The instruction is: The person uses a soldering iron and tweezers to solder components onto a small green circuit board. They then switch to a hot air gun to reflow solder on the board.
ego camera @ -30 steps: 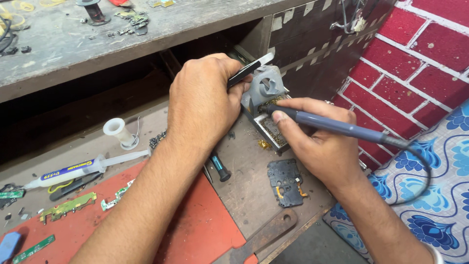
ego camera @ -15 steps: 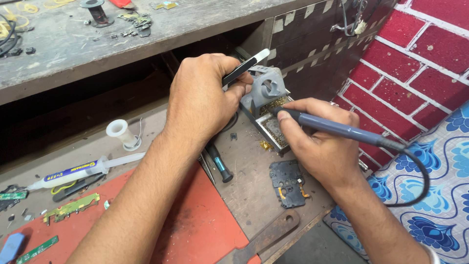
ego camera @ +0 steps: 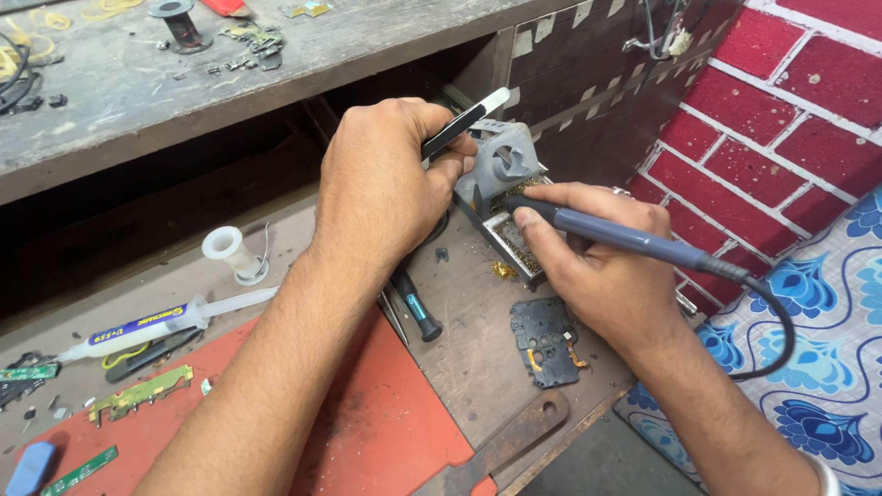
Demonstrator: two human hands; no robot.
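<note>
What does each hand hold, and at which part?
Right hand: soldering iron, by its grey handle. Left hand: tweezers, gripped near the middle.

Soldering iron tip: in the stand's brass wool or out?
In. The soldering iron, held by the right hand, has its tip buried in the brass wool of the grey stand.

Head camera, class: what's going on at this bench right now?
A person works at a cluttered wooden bench. The right hand grips a soldering iron, its tip pushed into the brass wool of a grey stand. The left hand holds tweezers just above that stand. A dark circuit board lies on the bench below the right hand, untouched; a syringe lies to the left.
</note>
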